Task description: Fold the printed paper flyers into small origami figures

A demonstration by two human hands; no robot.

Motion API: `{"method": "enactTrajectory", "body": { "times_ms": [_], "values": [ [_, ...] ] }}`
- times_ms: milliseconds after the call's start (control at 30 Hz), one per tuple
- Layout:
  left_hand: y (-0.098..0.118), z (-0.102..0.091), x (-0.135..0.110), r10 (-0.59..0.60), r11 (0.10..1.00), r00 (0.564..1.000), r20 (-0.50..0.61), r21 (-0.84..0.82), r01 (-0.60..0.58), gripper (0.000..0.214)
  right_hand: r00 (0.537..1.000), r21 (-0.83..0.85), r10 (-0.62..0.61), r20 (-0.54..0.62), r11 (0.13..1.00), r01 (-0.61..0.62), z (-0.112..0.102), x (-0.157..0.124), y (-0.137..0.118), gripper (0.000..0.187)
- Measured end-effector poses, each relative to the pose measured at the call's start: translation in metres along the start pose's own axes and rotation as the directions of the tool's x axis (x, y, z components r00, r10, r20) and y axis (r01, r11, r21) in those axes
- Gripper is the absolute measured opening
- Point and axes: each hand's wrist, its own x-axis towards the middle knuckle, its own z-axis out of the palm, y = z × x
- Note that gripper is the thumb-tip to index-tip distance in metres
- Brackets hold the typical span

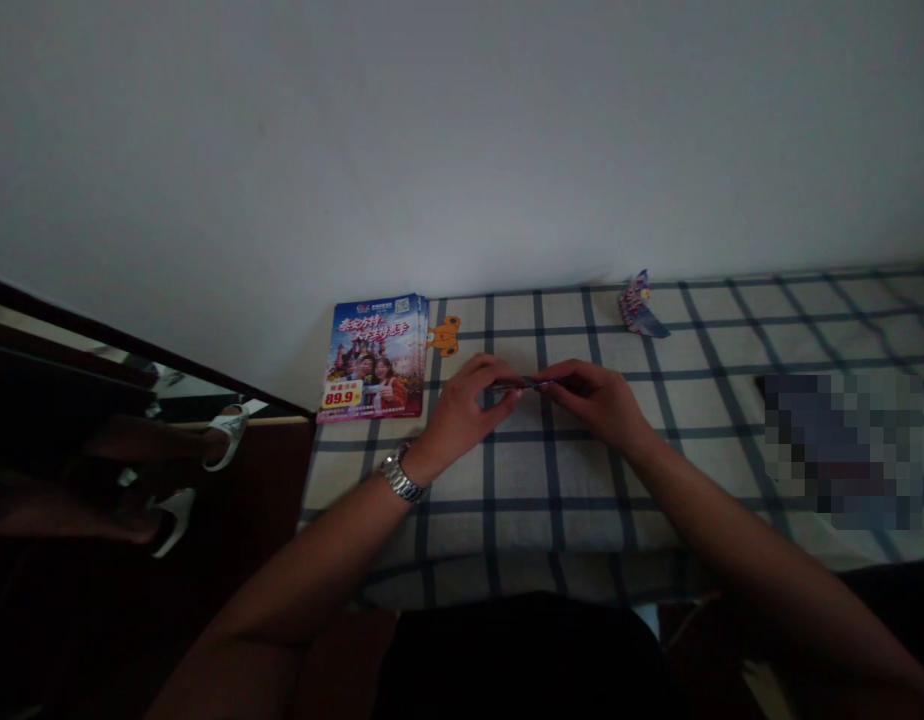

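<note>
My left hand (466, 410), with a metal watch (400, 477) at the wrist, and my right hand (597, 400) meet over the checked cloth (552, 470). Both pinch a thin, flat folded piece of coloured paper (523, 384) held edge-on between the fingertips. What is printed on it cannot be made out. A stack of colourful flyers (373, 356) lies to the left of my hands, at the cloth's far left corner. A small folded paper shape (640, 305) sits by the wall, beyond my right hand.
An orange clip-like object (445, 335) rests beside the flyers. A white wall (462, 140) runs behind the cloth. To the left, dark wooden furniture (94, 450) holds white sandals (229, 432). A blurred-out patch (844, 450) lies on the cloth at right.
</note>
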Motion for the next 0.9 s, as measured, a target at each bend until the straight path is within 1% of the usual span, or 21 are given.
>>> {"method": "enactTrajectory", "body": {
  "times_ms": [167,333,467,533,633,767,900],
  "values": [
    [0.001,-0.005,0.000,0.011,0.999,0.998,-0.060,0.045,-0.008,0.022,1.000,0.016,-0.021,-0.022,1.000,0.022,-0.002,0.001,0.003,0.026],
    [-0.002,-0.007,0.001,0.035,0.999,0.998,-0.057,0.021,-0.034,0.014,0.999,0.050,-0.031,-0.039,0.998,0.033,-0.002,0.003,0.005,0.020],
    [-0.006,-0.006,0.002,0.026,0.999,0.999,-0.048,0.039,-0.024,0.013,1.000,0.028,-0.030,-0.007,0.999,0.030,-0.002,0.002,0.007,0.017],
    [-0.008,-0.006,0.002,0.011,0.999,1.000,-0.026,0.047,-0.010,0.014,0.999,-0.010,-0.041,0.014,0.999,0.041,-0.001,0.002,0.008,0.019],
    [-0.010,-0.005,0.001,-0.022,0.998,1.000,0.007,0.058,0.021,0.016,0.993,-0.095,-0.106,0.057,0.989,0.111,-0.001,0.003,0.009,0.023],
    [-0.011,-0.004,0.001,-0.025,0.998,0.998,0.054,0.052,0.022,0.021,0.963,-0.226,-0.235,0.128,0.939,0.259,-0.002,0.005,0.009,0.021],
    [-0.013,-0.004,0.001,-0.018,0.996,0.993,0.117,0.085,0.008,0.025,0.945,-0.305,-0.277,0.177,0.897,0.320,-0.003,0.005,0.010,0.023]
  ]
}}
